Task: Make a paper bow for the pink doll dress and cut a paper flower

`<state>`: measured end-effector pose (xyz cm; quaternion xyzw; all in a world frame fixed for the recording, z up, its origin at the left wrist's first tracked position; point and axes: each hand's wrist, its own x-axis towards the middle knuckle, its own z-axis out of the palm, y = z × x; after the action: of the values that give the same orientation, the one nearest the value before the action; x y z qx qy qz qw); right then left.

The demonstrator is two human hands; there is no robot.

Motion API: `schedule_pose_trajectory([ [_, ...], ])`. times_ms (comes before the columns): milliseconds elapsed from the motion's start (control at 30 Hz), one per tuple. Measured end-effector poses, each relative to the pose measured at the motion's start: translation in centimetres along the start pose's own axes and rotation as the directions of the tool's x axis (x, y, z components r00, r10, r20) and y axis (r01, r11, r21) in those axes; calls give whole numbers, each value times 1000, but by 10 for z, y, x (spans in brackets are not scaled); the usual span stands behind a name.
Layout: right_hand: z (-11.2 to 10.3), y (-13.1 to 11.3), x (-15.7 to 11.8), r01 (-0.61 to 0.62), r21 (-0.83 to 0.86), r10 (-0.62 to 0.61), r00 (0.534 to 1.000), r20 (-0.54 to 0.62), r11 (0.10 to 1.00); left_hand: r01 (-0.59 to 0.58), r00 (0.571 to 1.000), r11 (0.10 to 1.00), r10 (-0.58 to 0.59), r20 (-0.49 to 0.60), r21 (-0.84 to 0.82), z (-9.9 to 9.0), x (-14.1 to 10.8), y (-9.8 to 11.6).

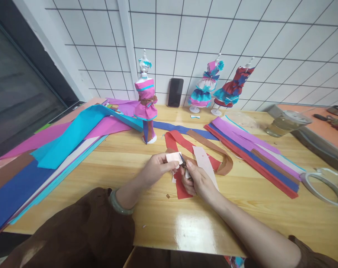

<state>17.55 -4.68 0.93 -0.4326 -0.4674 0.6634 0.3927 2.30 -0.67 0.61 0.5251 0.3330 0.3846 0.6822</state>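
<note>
Between the thumb and fingers of my left hand (157, 168) is a small pale pink piece of crepe paper (173, 159). My right hand (197, 178) grips a small pair of scissors (182, 160), whose dark blades meet the right edge of that piece. My fingers cover most of the scissor handles. Beneath both hands lie a red paper strip (184, 189), a pale pink strip (203, 163) and a curling brown strip (227, 165). A few pale scraps (173, 178) rest just under my left fingertips.
A mini mannequin in a pink paper dress (145, 96) stands ahead; two more dressed mannequins (203, 87) (235, 87) stand by the wall. A phone (176, 93) leans there. Paper stacks lie left (18, 190) and right (255, 156), near a tape roll (323, 190) and lidded cup (287, 123).
</note>
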Motion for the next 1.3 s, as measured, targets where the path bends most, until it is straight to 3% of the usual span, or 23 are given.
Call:
schedule_pose_trajectory([
  [767,-1,-1,1,-29,17,29,999,25,999,5,1000,999,-6,19,37,-2,1,0],
  [1300,1,-1,1,15,-15,-15,1000,2,1000,-11,1000,1000,11,-13,13,0,1,-3],
])
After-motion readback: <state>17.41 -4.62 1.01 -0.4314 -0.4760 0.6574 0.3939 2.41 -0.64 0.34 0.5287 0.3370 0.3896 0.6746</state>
